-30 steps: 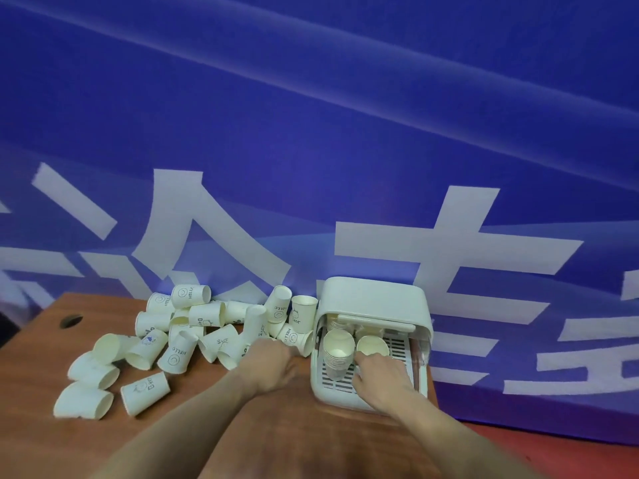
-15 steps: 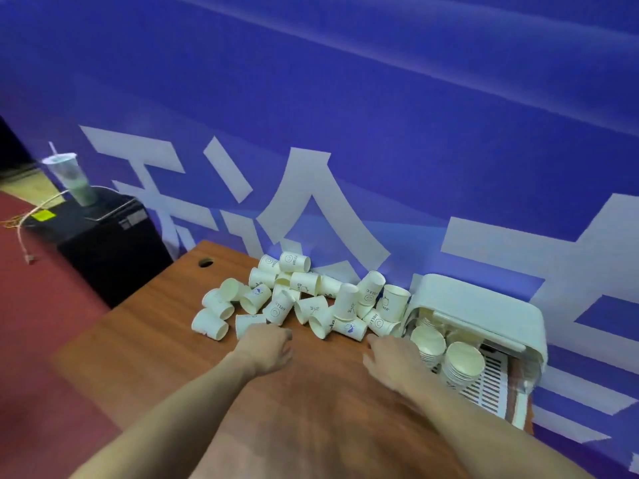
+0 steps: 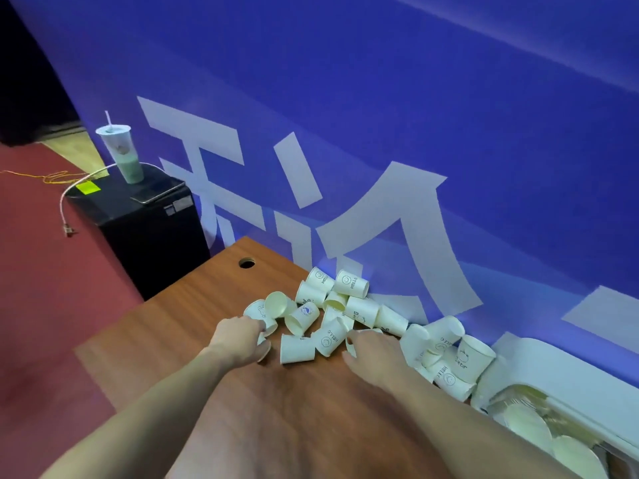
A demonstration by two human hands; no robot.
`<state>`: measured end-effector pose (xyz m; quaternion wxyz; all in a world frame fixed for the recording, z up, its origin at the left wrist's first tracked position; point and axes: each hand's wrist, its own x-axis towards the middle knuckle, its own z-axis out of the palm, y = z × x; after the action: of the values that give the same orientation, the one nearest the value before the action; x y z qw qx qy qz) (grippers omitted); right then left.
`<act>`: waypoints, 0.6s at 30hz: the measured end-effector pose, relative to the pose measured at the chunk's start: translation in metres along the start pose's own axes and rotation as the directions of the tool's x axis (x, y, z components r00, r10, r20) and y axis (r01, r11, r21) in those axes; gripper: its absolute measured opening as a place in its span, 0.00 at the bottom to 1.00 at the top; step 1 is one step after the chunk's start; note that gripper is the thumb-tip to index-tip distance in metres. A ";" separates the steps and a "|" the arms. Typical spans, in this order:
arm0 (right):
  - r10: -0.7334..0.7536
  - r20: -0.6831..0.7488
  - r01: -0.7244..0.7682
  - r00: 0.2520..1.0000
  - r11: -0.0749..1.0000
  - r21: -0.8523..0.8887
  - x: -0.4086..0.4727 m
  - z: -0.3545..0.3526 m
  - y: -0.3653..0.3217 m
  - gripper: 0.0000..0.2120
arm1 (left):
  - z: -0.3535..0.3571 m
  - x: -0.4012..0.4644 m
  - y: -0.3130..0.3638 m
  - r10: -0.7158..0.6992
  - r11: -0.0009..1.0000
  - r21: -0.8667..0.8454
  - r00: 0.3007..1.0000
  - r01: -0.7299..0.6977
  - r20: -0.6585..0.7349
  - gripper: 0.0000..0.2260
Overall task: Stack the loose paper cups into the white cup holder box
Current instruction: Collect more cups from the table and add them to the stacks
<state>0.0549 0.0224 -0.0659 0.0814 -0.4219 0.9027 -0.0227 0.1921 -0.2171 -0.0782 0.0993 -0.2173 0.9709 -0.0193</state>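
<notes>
On the wooden table (image 3: 166, 333), against the blue banner (image 3: 415, 115), the loose paper cups (image 3: 332, 316) are heaped, most tipped on their sides, a few printed "HELLO". Thin-walled and very light, judged easily crushed and prone to roll; best taken lightly round the wall near the rim, which is likely stiffest. Left hand (image 3: 240, 338) is curled at the heap's near left edge, fingers touching a tipped cup (image 3: 257, 314); a closed grasp cannot be confirmed. Right hand (image 3: 375, 349) is spread loosely over cups mid-heap, nothing clearly held. White cup holder box (image 3: 567, 378) lies at far right, nested stacks (image 3: 529, 426) inside, blurred.
</notes>
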 end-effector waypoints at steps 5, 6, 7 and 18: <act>-0.043 0.073 0.044 0.996 0.999 -0.016 0.069 0.011 -0.032 0.15 | 0.022 0.040 -0.052 -0.075 0.994 -0.079 0.996 0.078 0.044 0.19; -0.051 0.080 0.053 0.995 0.998 -0.023 0.082 0.014 -0.037 0.15 | 0.028 0.048 -0.060 -0.087 0.991 -0.096 0.995 0.092 0.052 0.18; -0.059 0.087 0.062 0.994 0.998 -0.033 0.095 0.018 -0.042 0.15 | 0.034 0.055 -0.068 -0.101 0.988 -0.114 0.993 0.107 0.060 0.18; 0.004 0.205 -0.001 0.979 1.000 -0.015 0.212 0.068 -0.069 0.13 | 0.111 0.110 -0.112 -0.075 0.952 -0.273 0.971 0.138 0.229 0.19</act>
<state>-0.0154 -0.1829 -0.1522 0.1708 -0.4215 0.8902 0.0275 0.1639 -0.3643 -0.1985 0.1703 -0.2824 0.9336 0.1398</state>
